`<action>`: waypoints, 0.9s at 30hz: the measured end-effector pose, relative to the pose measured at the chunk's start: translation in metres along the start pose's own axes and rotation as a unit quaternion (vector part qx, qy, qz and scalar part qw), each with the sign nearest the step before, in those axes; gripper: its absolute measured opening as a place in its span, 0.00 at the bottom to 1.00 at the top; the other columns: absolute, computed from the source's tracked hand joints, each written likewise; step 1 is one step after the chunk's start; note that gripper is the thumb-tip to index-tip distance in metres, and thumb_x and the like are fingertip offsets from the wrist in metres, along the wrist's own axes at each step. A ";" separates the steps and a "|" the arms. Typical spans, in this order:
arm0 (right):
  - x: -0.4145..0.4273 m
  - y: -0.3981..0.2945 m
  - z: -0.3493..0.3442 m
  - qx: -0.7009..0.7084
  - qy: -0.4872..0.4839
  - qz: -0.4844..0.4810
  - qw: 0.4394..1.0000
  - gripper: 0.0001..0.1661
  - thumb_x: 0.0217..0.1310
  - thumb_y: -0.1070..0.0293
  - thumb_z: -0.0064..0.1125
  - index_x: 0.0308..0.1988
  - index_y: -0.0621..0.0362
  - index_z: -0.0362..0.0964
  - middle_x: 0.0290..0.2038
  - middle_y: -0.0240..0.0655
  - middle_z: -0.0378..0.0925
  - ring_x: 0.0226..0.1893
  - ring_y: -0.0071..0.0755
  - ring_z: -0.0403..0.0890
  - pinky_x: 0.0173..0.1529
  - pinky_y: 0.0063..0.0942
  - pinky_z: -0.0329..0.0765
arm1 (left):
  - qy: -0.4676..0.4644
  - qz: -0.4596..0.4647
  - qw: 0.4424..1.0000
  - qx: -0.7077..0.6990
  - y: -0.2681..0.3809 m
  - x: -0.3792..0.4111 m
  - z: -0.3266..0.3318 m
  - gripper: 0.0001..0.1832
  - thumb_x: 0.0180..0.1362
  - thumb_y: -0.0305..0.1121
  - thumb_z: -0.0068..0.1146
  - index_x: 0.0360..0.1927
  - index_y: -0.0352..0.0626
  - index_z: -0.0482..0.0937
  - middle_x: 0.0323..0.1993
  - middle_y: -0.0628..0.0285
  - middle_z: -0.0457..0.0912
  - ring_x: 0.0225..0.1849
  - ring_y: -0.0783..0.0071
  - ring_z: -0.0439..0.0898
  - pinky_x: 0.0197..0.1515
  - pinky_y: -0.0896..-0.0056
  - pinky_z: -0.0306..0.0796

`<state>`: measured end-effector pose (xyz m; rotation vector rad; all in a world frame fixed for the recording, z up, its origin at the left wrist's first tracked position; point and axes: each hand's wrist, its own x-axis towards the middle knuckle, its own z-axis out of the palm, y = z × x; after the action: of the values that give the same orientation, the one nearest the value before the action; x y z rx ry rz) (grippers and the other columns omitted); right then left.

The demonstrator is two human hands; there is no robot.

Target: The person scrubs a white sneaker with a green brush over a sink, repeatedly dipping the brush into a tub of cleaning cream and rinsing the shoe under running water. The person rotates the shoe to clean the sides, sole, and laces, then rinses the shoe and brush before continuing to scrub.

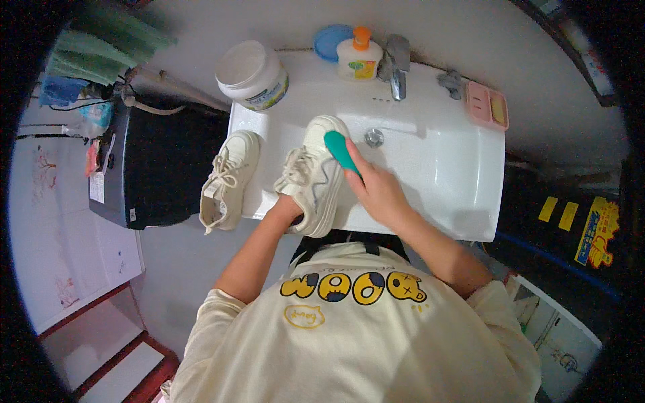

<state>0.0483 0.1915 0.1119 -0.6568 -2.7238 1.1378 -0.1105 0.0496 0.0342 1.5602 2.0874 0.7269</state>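
A cream lace-up sneaker (322,166) is held over the near left part of a white washbasin (453,166), toe pointing away from me. My left hand (289,207) is pushed into its opening, so the fingers are hidden and only the wrist shows. Gripped in my right hand (375,189) is a green-backed brush (340,150), laid against the sneaker's side near the toe; its bristles are out of sight. The matching sneaker (234,166) rests on the basin's left rim, its heel jutting past the edge and its laces tied.
A large white tub (252,75) stands on the back left corner. Along the back are a pump bottle (359,58), a blue round object (332,41) and a chrome faucet (398,65). A pink soap dish (486,106) sits at the right. Left of the basin stands a dark appliance (161,166).
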 end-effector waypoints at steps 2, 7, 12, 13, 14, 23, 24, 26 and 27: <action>0.038 0.008 -0.007 -0.052 -0.004 0.024 0.998 0.35 0.68 0.53 0.45 0.69 0.49 0.49 0.28 0.51 0.77 0.27 0.56 0.79 0.33 0.48 0.74 | -0.056 0.037 0.997 0.048 0.014 -0.007 -0.002 0.32 0.59 0.44 0.48 0.67 0.44 0.62 0.65 0.50 0.64 0.67 0.54 0.61 0.70 0.58 0.50; 0.024 0.019 -0.004 -0.040 -0.043 0.093 0.994 0.33 0.68 0.58 0.47 0.68 0.46 0.52 0.33 0.52 0.77 0.34 0.57 0.78 0.39 0.45 0.73 | -0.101 0.018 0.993 0.064 0.047 0.021 -0.028 0.28 0.61 0.42 0.45 0.65 0.44 0.66 0.65 0.54 0.66 0.66 0.57 0.63 0.69 0.59 0.54; -0.041 0.047 0.019 -0.003 -0.131 0.034 0.991 0.32 0.67 0.57 0.47 0.68 0.40 0.52 0.35 0.50 0.78 0.32 0.58 0.79 0.37 0.47 0.74 | -0.115 -0.007 0.991 0.071 0.040 -0.034 -0.025 0.28 0.61 0.42 0.46 0.64 0.45 0.66 0.65 0.54 0.66 0.66 0.57 0.63 0.69 0.59 0.55; -0.031 0.039 0.022 -0.024 -0.147 0.039 0.988 0.32 0.67 0.57 0.47 0.68 0.39 0.52 0.35 0.50 0.78 0.32 0.58 0.79 0.37 0.47 0.75 | -0.118 -0.012 0.990 0.071 0.037 -0.041 -0.024 0.28 0.61 0.42 0.46 0.64 0.45 0.66 0.65 0.54 0.66 0.66 0.57 0.63 0.69 0.59 0.55; -0.009 0.032 0.033 -0.047 -0.123 0.027 0.991 0.32 0.67 0.56 0.47 0.68 0.35 0.52 0.34 0.51 0.78 0.30 0.56 0.79 0.34 0.47 0.75 | -0.123 -0.016 0.990 0.072 0.037 -0.046 -0.020 0.28 0.61 0.42 0.46 0.64 0.45 0.66 0.65 0.54 0.66 0.66 0.57 0.63 0.69 0.59 0.55; -0.048 0.027 0.019 -0.050 -0.182 0.001 0.982 0.33 0.66 0.55 0.49 0.68 0.41 0.53 0.25 0.48 0.77 0.24 0.53 0.80 0.28 0.46 0.75 | -0.151 -0.050 0.982 0.101 0.040 -0.027 0.010 0.28 0.61 0.43 0.46 0.64 0.45 0.66 0.65 0.55 0.66 0.66 0.57 0.63 0.69 0.60 0.55; -0.031 0.020 0.024 -0.083 -0.170 -0.021 0.982 0.33 0.66 0.55 0.49 0.68 0.40 0.53 0.24 0.48 0.76 0.24 0.52 0.80 0.27 0.46 0.75 | -0.152 -0.057 0.981 0.102 0.041 -0.016 0.014 0.28 0.61 0.43 0.47 0.64 0.45 0.66 0.65 0.55 0.66 0.66 0.57 0.63 0.69 0.60 0.55; 0.009 0.014 0.037 -0.132 -0.142 -0.044 0.980 0.34 0.65 0.55 0.50 0.68 0.39 0.52 0.23 0.47 0.76 0.23 0.52 0.79 0.27 0.46 0.75 | -0.162 -0.054 0.979 0.114 0.037 -0.038 0.003 0.28 0.61 0.43 0.47 0.64 0.45 0.66 0.65 0.55 0.66 0.66 0.58 0.63 0.69 0.60 0.55; 0.029 0.010 0.048 -0.151 -0.138 -0.057 0.977 0.35 0.65 0.55 0.50 0.69 0.38 0.51 0.22 0.46 0.75 0.22 0.52 0.79 0.27 0.47 0.75 | -0.162 -0.059 0.978 0.120 0.038 -0.011 0.012 0.28 0.61 0.43 0.47 0.64 0.45 0.66 0.65 0.55 0.66 0.66 0.58 0.63 0.69 0.60 0.55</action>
<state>0.0130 0.1792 0.0687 -0.3910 -3.1608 0.8533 -0.0720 0.0494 0.0490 1.5394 2.0524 0.1682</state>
